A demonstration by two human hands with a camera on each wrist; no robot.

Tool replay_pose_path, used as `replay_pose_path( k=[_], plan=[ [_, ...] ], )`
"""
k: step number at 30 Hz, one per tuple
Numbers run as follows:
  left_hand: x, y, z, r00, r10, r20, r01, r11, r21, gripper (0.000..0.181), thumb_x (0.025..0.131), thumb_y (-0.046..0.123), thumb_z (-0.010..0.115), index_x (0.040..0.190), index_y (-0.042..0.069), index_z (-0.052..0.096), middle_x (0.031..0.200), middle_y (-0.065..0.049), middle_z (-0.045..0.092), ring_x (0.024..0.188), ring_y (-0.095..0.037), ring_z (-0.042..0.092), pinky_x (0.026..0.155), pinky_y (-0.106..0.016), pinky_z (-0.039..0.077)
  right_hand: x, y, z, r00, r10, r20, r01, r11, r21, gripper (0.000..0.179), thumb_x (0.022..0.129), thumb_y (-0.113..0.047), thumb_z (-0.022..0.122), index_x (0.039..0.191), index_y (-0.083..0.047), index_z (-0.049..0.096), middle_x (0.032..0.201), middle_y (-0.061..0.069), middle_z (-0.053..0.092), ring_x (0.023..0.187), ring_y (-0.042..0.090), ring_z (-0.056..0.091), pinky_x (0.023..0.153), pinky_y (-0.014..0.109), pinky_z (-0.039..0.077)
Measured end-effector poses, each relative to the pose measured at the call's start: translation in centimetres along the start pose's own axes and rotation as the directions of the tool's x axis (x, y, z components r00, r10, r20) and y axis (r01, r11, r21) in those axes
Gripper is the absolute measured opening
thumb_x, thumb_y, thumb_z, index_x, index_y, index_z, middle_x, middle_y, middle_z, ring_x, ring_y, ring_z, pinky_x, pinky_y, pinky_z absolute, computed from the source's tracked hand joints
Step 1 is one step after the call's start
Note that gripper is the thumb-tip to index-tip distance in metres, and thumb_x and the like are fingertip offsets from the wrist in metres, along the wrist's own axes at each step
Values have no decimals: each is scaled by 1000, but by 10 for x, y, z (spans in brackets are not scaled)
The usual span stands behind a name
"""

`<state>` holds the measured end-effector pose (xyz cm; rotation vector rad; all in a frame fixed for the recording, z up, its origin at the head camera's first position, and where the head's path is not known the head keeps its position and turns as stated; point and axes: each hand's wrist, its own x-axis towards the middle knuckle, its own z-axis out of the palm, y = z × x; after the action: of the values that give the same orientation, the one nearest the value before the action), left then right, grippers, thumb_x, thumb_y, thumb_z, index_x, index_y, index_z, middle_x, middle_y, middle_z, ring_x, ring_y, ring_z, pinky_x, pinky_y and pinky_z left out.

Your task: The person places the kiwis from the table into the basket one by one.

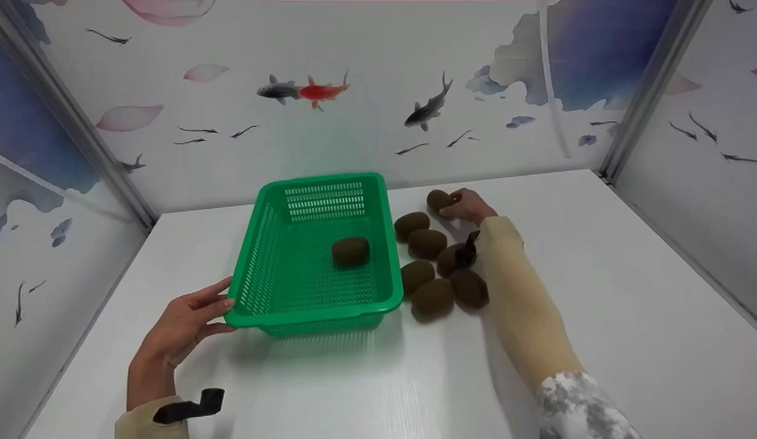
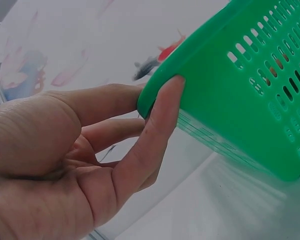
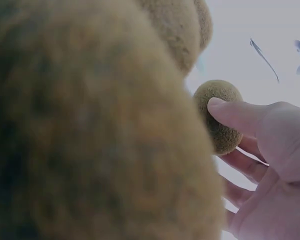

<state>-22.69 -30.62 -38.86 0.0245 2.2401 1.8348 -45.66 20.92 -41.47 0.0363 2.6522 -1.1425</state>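
Note:
A green plastic basket with slotted walls stands on the white table. My left hand holds its near left corner; in the left wrist view, thumb and fingers pinch the basket rim. One kiwi lies inside the basket, toward its right side. Beyond the basket's right side my right hand grips another kiwi at the far end of the group. The right wrist view has the thumb pressed on the held kiwi with fingers behind it.
Several loose kiwis lie along the basket's right side, two of them nearest the front. A blurred kiwi fills much of the right wrist view. Behind the table rises a white wall printed with fish.

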Motion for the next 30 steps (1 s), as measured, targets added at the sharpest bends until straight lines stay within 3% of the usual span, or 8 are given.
replay_pose_path(
  k=[4,8,19,30],
  plan=[
    [-1,0,-1,1000,-6,3,6,1000,6,69,99,22,65,156,4,30,116,4,66,96,-11,71,85,-28,61,-3,1,0,1000,14,-5,-14,1000,27,67,98,-26,61,152,3,33,155,24,38,141,38,41,118,49,38],
    [-2,2,-3,1000,-2,-10,2,1000,23,69,99,23,65,156,4,31,116,4,66,96,-11,71,85,-27,61,-7,0,0,1000,10,1,-10,990,142,65,99,-26,61,151,2,35,154,22,40,140,36,44,114,47,43],
    [-1,0,-1,1000,-14,-8,14,1000,21,69,99,25,65,156,6,31,118,2,64,97,-10,71,86,-27,60,-23,-16,2,998,-63,9,55,918,393,58,100,-23,60,148,2,39,149,22,47,137,34,49,112,49,45],
    [-2,-1,-1,1000,10,13,-10,1000,7,68,100,22,63,156,5,29,116,4,65,97,-9,71,85,-25,60,-40,-41,-6,981,-168,-100,195,883,427,56,98,-17,60,147,1,39,147,22,44,131,33,54,109,43,49]
  ],
)
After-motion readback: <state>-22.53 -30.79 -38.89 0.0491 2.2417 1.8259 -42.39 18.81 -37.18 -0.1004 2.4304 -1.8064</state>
